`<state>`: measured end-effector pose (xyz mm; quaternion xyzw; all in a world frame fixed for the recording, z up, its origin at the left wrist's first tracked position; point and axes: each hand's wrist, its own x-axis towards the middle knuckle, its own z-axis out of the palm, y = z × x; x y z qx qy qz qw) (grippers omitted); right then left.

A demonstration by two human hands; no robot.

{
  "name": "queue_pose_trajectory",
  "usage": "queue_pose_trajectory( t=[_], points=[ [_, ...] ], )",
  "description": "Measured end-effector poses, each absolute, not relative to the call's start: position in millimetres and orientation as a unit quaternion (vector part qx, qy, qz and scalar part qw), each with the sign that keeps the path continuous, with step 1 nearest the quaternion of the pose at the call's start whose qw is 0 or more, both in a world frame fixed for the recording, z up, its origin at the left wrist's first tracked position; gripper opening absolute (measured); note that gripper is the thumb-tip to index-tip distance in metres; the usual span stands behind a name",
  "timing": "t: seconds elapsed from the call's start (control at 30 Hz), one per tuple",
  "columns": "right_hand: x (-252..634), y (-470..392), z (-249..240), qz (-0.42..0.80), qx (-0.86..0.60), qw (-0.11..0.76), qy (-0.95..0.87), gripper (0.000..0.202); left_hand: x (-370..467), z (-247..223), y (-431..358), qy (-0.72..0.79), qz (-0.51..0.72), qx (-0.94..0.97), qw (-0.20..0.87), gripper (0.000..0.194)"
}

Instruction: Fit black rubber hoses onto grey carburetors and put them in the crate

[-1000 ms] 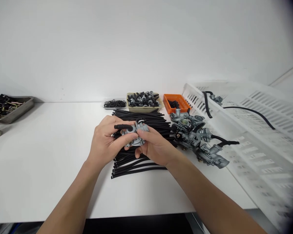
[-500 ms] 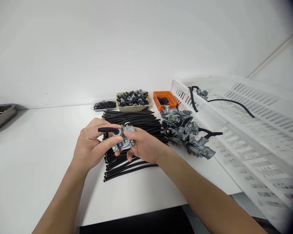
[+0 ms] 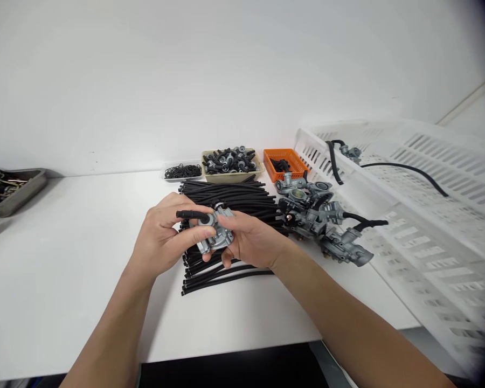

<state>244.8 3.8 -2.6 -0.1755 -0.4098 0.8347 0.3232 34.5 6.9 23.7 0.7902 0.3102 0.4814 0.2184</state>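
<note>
A small silver metal carburetor is held between both hands, above a spread of black rubber tubes. My left hand pinches its left side, thumb on top. My right hand grips the right side, with its thumb on the metal body and fingers curled beneath. A short black elbow hose sticks out of the carburetor toward the left, over the left fingers. Fingers hide part of the metal body.
Several carburetors lie piled right of the tubes, beside a large white slotted basket. Behind are a clear tray of black rings, a cream tray of fittings and an orange basket. A metal tray sits far left.
The whole view has shifted, so the scene appears farther right and more of the left metal tray shows. Both hands keep nearly the same hold on the carburetor.
</note>
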Motion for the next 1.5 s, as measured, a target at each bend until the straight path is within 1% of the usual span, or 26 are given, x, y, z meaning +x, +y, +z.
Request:
queue_pose_trajectory(
  t=[0.33,0.5,0.6,0.77,0.9,0.97,1.1,1.13,1.23,1.33,1.5],
  points=[
    [245.6,4.7,-4.1,0.843,-0.181,0.317,-0.394,0.046,34.1,27.7,5.6,0.314,0.470,0.795,0.220,0.012],
    [247.5,4.0,-6.2,0.858,-0.178,0.295,-0.380,0.037,32.8,29.5,4.7,0.311,0.457,0.800,0.234,0.014],
    [248.7,4.1,-7.5,0.870,-0.167,0.280,-0.370,0.034,31.8,31.9,2.9,0.305,0.447,0.805,0.244,0.014],
    [250.4,5.3,-10.7,0.892,-0.159,0.239,-0.349,0.037,31.0,34.9,1.7,0.278,0.440,0.814,0.257,0.014],
    [250.3,5.0,-10.9,0.897,-0.152,0.232,-0.345,0.042,33.6,32.3,2.4,0.271,0.449,0.815,0.247,0.014],
    [250.0,4.6,-9.1,0.894,-0.155,0.245,-0.342,0.042,34.4,28.9,2.7,0.278,0.467,0.803,0.246,0.015],
    [250.6,6.7,-2.7,0.882,-0.153,0.281,-0.347,0.039,31.2,18.7,6.6,0.286,0.541,0.743,0.269,0.036],
    [251.8,8.0,-0.7,0.874,-0.151,0.293,-0.356,0.039,30.1,15.8,8.5,0.283,0.565,0.724,0.276,0.038],
    [261.4,11.0,8.2,0.829,-0.176,0.352,-0.397,0.040,29.9,9.2,13.7,0.295,0.623,0.660,0.299,0.032],
    [283.3,8.7,27.0,0.759,-0.245,0.415,-0.438,0.040,35.1,7.8,14.1,0.351,0.659,0.600,0.287,0.027],
    [340.0,2.6,82.9,0.595,-0.370,0.477,-0.530,0.037,45.8,14.7,5.7,0.423,0.653,0.564,0.275,0.024]
  ],
)
